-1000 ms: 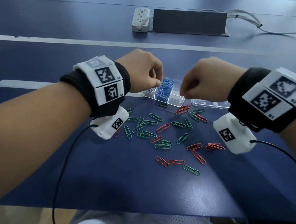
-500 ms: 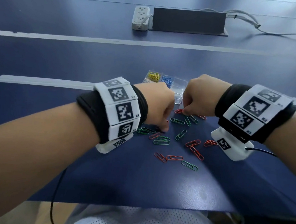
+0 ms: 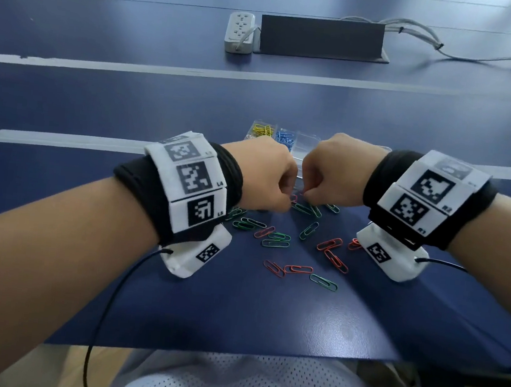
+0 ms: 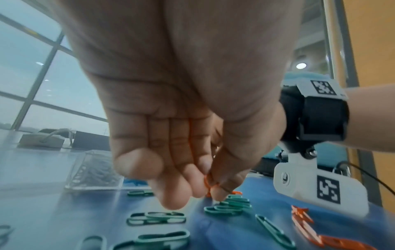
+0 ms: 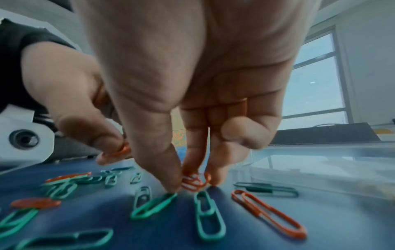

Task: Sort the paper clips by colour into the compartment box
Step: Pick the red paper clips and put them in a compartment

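Note:
Red and green paper clips lie scattered on the blue table between my wrists. The clear compartment box stands just beyond my hands, with yellow clips and blue clips in separate compartments. My left hand reaches down into the pile and pinches a red clip between thumb and fingers. My right hand, close beside it, pinches red clips at the tabletop, its thumb tip touching a green clip.
A white power strip and a dark flat panel lie at the far side, with cables running right. The table's front edge is near my lap. Black wires trail from both wrist cameras.
Both hands came down from the box to the clip pile and moved together. Each now pinches red clips at the table.

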